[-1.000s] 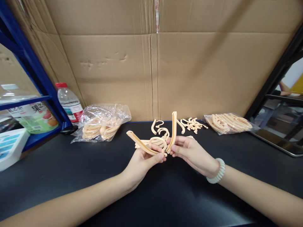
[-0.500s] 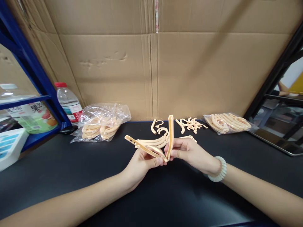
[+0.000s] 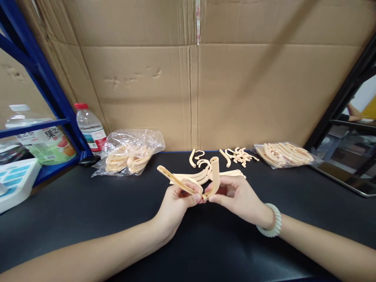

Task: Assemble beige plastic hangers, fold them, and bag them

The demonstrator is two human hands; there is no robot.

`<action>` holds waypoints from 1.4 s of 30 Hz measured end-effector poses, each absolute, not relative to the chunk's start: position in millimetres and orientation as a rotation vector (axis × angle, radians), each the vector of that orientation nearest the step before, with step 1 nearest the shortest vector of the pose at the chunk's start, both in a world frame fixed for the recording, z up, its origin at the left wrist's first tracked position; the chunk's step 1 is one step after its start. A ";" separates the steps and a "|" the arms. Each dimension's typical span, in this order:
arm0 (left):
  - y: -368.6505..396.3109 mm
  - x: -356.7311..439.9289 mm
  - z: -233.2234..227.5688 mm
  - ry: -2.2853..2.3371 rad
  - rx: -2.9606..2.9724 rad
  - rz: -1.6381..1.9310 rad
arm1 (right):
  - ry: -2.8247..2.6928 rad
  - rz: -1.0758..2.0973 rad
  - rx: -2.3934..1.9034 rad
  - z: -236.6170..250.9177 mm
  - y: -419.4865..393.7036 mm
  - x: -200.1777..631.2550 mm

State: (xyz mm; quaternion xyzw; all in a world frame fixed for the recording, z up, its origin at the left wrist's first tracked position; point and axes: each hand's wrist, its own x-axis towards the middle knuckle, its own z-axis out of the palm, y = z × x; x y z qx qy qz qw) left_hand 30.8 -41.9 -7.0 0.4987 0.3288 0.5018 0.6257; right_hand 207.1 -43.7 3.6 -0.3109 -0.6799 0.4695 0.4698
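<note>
My left hand is closed around a peach plastic hanger arm, a long hollow strip slanting up to the left. A thin curved piece shows above my left fingers; whether it belongs to the same part I cannot tell. In my right hand, a second hanger arm stands nearly upright, its smooth side showing. The lower ends of both arms meet between my fingertips, where the join is partly hidden. Just behind my hands, more hanger arms and a hook lie on the black table.
Loose hooks and a heap of small peach parts lie farther back. Clear bags of hanger parts stand left and right. A red-capped bottle and blue rack flank the left; cardboard closes the back.
The right hanger arm has turned from its hollow side to its smooth side, and its top has dropped lower. My left hand stays nearly in place; the view has shifted slightly.
</note>
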 end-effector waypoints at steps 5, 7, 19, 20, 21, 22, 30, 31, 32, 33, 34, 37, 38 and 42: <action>-43.5 32.3 -5.2 0.755 1.104 1.180 | -1.676 1.048 -0.788 0.9 -50.1 203.0; -43.4 32.6 -5.7 0.747 1.093 1.189 | -1.652 1.046 -0.805 0.1 -50.3 202.5; -41.9 31.0 1.0 0.856 1.158 1.174 | -1.572 1.136 -0.839 5.6 -36.7 211.4; -40.1 29.0 2.0 0.872 1.158 1.189 | -1.599 1.159 -0.832 8.4 -33.1 218.0; -37.6 26.5 2.9 0.880 1.151 1.201 | -1.634 1.183 -0.830 11.3 -29.0 225.6; -34.6 23.7 3.9 0.882 1.137 1.209 | -1.678 1.196 -0.840 14.2 -24.5 233.7; -3.5 -3.3 23.4 0.875 1.040 1.147 | -2.105 0.721 -0.996 24.3 5.6 277.3; 0.4 -6.5 26.0 0.902 1.030 1.123 | -2.184 0.617 -1.011 24.3 7.1 280.0; 4.1 -9.7 28.1 0.922 1.025 1.113 | -2.245 0.539 -1.021 24.4 8.1 282.9; 7.5 -12.6 29.8 0.939 1.028 1.104 | -2.290 0.493 -1.029 24.9 8.9 285.9; 10.8 -15.4 30.9 0.951 1.042 1.096 | -2.321 0.477 -1.036 25.6 9.5 289.2; 19.5 -23.7 32.2 0.947 1.159 1.007 | -2.359 0.519 -1.084 28.6 11.2 300.2; 22.1 -26.6 32.4 0.934 1.210 0.966 | -2.366 0.536 -1.105 29.6 12.1 303.9; 32.5 -40.2 33.6 0.945 1.537 0.820 | -2.412 0.627 -1.182 31.8 16.2 316.0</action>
